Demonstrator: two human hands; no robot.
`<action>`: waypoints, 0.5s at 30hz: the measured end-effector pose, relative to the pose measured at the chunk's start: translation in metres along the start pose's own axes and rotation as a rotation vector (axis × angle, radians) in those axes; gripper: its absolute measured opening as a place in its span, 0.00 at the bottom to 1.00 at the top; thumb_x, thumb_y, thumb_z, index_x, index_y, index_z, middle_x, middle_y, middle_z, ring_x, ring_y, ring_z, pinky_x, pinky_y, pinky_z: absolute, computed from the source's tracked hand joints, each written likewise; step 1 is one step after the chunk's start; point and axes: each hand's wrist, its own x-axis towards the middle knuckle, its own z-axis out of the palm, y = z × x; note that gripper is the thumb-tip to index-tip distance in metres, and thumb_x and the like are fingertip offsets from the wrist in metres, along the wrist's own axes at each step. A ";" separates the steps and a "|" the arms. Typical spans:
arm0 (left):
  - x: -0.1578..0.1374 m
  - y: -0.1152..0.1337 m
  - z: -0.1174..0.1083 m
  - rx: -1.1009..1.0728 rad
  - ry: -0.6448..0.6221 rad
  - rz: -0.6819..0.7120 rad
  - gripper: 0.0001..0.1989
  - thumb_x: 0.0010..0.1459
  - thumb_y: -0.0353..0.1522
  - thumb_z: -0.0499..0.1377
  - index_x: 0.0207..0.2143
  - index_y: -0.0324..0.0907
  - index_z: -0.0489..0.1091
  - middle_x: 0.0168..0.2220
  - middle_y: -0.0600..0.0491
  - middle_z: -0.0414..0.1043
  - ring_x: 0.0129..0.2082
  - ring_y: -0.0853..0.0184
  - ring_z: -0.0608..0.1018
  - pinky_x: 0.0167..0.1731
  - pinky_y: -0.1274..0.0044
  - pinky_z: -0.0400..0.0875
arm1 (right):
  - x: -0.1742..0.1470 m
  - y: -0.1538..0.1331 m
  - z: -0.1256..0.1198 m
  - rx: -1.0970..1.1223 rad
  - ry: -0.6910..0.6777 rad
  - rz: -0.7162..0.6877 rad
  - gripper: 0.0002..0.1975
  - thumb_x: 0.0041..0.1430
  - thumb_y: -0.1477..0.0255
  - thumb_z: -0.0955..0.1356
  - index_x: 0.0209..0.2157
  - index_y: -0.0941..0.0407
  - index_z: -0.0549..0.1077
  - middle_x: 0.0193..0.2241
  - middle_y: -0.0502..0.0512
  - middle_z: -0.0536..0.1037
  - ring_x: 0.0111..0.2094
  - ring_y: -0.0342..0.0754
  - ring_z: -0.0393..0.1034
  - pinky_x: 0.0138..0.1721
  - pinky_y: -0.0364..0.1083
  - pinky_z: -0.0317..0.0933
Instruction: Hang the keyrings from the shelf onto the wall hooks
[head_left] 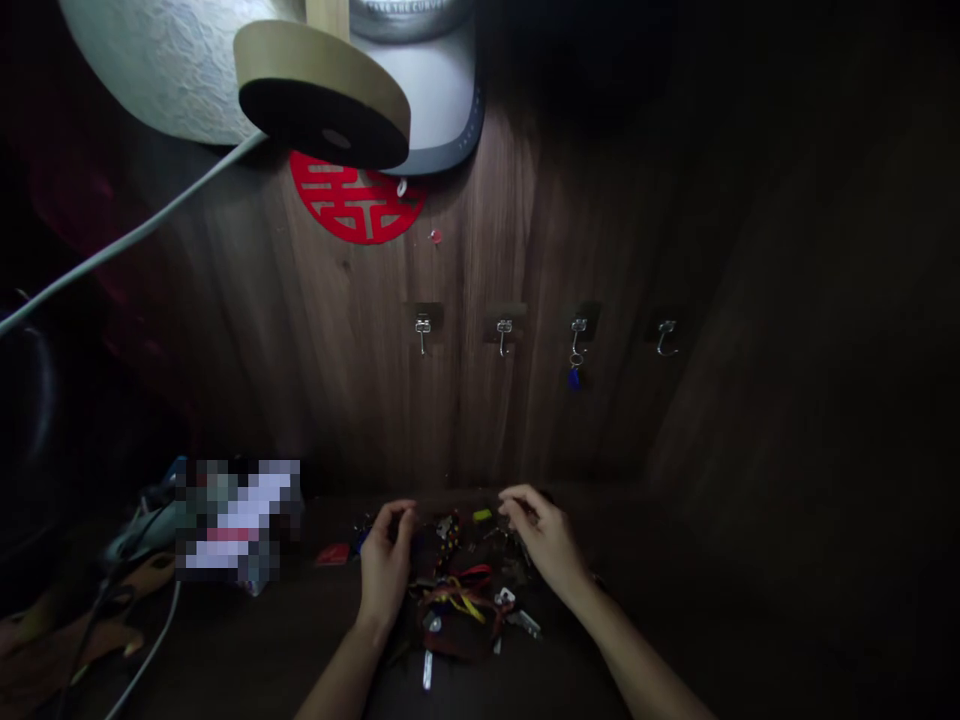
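Dim light falls on a loose pile of keys and cords on the dark tabletop. My left hand (385, 565) is at the pile's left side, fingers curled with thumb and forefinger tips close together. Beside it lie a small red packet (332, 554) and something blue. At the pile's right edge, my right hand (547, 545) is bent in a similar pinch above dark keys. Whatever either hand holds, if anything, I cannot make out. Between them are a yellow-green tag (481, 516), a dotted strap (448, 545), a red and yellow cord (469, 605) and a silver key (525, 623).
Metal hooks (504, 335) line the wooden wall, one bearing a blue key fob (574, 378). A lamp (322, 95) hangs above, near a cap (431, 110) and a red paper cutout (360, 205). Cables and a blurred-out box (236, 520) stand at the left.
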 end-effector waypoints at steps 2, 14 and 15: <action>0.007 -0.002 -0.010 -0.035 0.112 -0.039 0.15 0.55 0.43 0.54 0.35 0.41 0.70 0.29 0.53 0.74 0.31 0.64 0.77 0.33 0.76 0.70 | -0.013 0.001 0.007 -0.106 -0.087 -0.091 0.10 0.61 0.67 0.61 0.36 0.53 0.72 0.32 0.53 0.78 0.34 0.48 0.72 0.34 0.45 0.65; 0.026 -0.014 -0.045 0.352 -0.115 0.031 0.10 0.54 0.34 0.52 0.32 0.45 0.73 0.33 0.53 0.77 0.36 0.62 0.77 0.39 0.73 0.69 | -0.035 0.001 0.020 -0.373 -0.359 -0.434 0.17 0.63 0.75 0.59 0.52 0.49 0.66 0.44 0.54 0.75 0.46 0.49 0.65 0.47 0.51 0.62; 0.026 -0.013 -0.045 0.365 -0.163 0.049 0.09 0.54 0.32 0.53 0.31 0.45 0.73 0.33 0.53 0.77 0.37 0.63 0.77 0.41 0.73 0.68 | -0.035 0.000 0.020 -0.384 -0.373 -0.434 0.17 0.63 0.74 0.60 0.53 0.50 0.66 0.45 0.54 0.74 0.46 0.50 0.65 0.47 0.51 0.61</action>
